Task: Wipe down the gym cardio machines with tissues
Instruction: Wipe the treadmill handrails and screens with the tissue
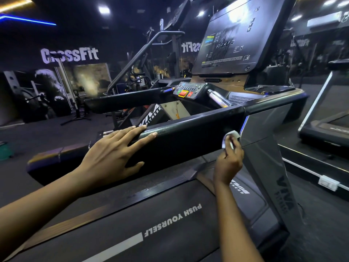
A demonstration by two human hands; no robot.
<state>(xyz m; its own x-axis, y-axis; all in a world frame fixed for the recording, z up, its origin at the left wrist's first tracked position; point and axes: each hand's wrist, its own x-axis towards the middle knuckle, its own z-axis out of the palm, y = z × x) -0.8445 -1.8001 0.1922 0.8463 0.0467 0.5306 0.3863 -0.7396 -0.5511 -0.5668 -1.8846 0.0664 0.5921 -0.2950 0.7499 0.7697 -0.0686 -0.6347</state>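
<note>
A black treadmill fills the view, its near handrail [190, 133] running across the middle. My left hand [113, 154] lies flat on that rail, fingers spread over its top edge. My right hand [229, 161] grips a small white tissue [231, 138] and presses it against the rail's inner side, where it meets the grey upright [264, 140]. The belt [154, 233], printed "PUSH YOURSELF", lies below both arms. The console screen [239, 36] and a button panel [188, 90] with red and green keys sit beyond.
The far handrail [124, 101] runs parallel behind. A second treadmill [324, 129] stands to the right, with a white socket box [328, 183] on the floor between. Racks and a "CrossFit" wall [69, 54] stand at the back left.
</note>
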